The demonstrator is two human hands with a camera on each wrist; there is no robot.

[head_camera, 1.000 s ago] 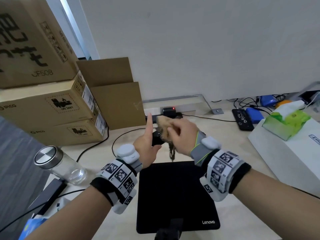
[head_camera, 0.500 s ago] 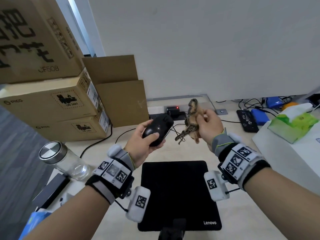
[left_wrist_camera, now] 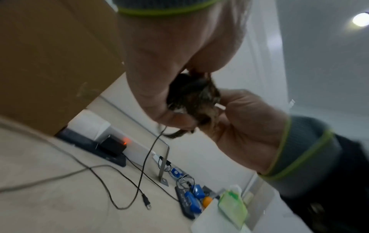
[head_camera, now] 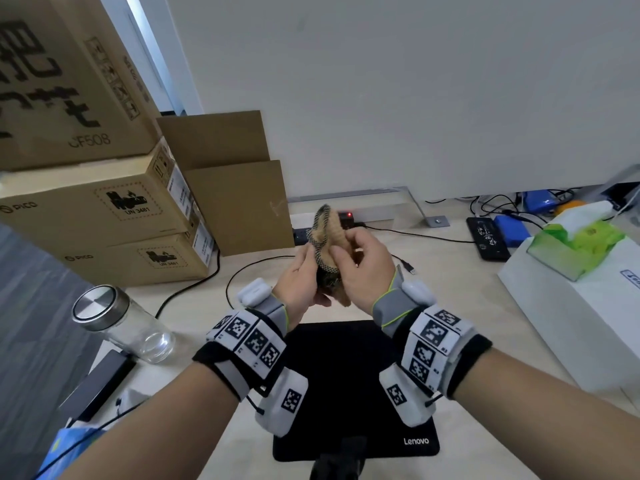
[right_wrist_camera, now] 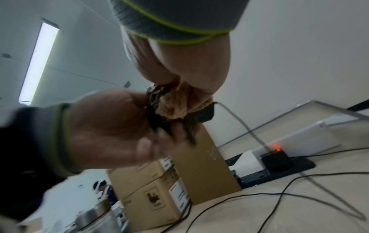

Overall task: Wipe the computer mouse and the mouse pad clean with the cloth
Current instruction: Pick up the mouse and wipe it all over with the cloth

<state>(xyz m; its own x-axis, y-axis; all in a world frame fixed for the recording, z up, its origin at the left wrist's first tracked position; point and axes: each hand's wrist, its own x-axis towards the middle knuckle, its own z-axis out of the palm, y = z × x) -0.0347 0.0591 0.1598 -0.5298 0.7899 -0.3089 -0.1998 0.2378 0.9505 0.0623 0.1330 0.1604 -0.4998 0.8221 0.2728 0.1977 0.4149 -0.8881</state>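
Tan cloth [head_camera: 334, 233] with a black-speckled edge; black mouse pad [head_camera: 346, 375]; green tissue pack [head_camera: 575, 244].

You're at a pale wood-look desk [head_camera: 460, 299] pushed up against a plain white wall [head_camera: 415, 91]. On your left there's a stack of brown cardboard boxes [head_camera: 90, 209], with a couple of flat cardboard sheets [head_camera: 239, 202] leaning on the wall next to them. A black power strip [right_wrist_camera: 279, 171] with a little red light sits along the back edge, and thin black cables [left_wrist_camera: 127, 186] snake across the desktop. Far left the floor [head_camera: 31, 306] looks grey. From the right wrist view you get a long bright ceiling light [right_wrist_camera: 38, 63] on a white ceiling; the left wrist view catches a round lamp [left_wrist_camera: 360, 19] glowing up top.
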